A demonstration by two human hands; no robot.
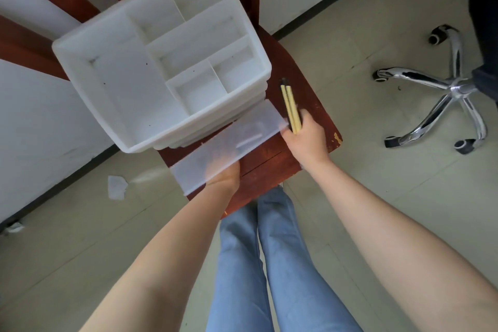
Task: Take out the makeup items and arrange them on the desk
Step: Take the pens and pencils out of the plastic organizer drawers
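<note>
We see the right hand [305, 137] gripping two yellow pencils [290, 106] near the chair seat's [318, 105] right edge; left hand [225, 172] reaches into the frosted drawer [229, 140], its fingers' state unclear.

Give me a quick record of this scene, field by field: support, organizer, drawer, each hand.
support: wooden chair
organizer: white plastic organizer, top compartments look empty
drawer: frosted drawer pulled out, contents blurred
left hand: left hand reaches into the drawer, fingers hidden behind its front
right hand: right hand grips two yellow pencils
</note>
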